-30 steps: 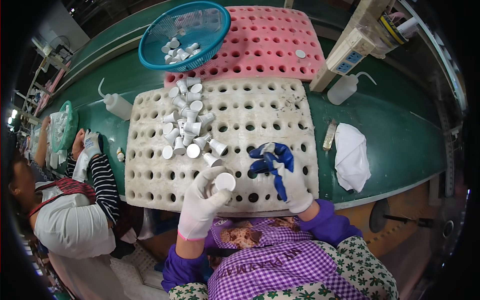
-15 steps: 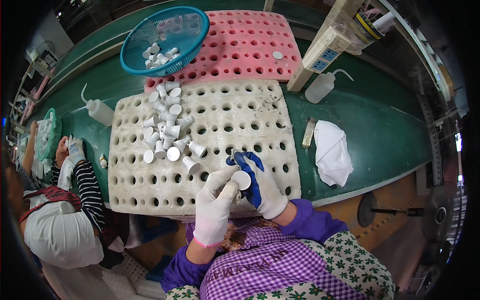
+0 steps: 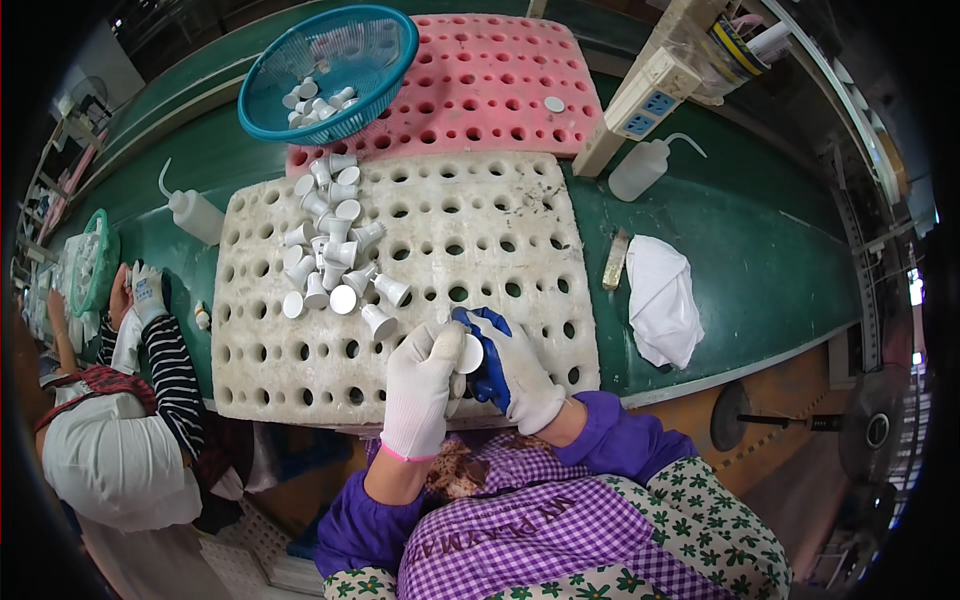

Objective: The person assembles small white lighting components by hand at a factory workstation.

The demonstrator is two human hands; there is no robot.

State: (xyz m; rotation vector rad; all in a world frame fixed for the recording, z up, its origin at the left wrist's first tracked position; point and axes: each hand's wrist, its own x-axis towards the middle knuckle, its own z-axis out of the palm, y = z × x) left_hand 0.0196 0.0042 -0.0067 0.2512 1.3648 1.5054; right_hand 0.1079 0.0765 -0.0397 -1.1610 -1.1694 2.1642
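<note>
I have both hands close together over the near edge of the white foam board (image 3: 538, 300); the left hand (image 3: 420, 385), gloved in white with a pink cuff, is closed on a small white piece (image 3: 470, 354), its pale round face turned up toward my camera; the right hand (image 3: 510, 365), in a white glove with blue fingers, is curled just beside that piece on its other side; from my view I cannot tell whether those blue fingers grip it or only lie against it.

Beyond the hands, a loose heap of white cups (image 3: 343, 299) lies on the left part of the board, some upended, some on their sides; behind it I see a pink foam board (image 3: 520, 60) with one white disc (image 3: 553, 104) on it, and a teal basket (image 3: 365, 118) overlapping its left end, with more white cups inside; a squeeze bottle (image 3: 197, 215) stands to the left of the white board and another bottle (image 3: 638, 172) to the right, near a post with blue sockets (image 3: 655, 103); a crumpled white cloth (image 3: 665, 300) rests on the green surface (image 3: 750, 260); at far left a co-worker (image 3: 120, 450) in striped sleeves sits at the same surface.
</note>
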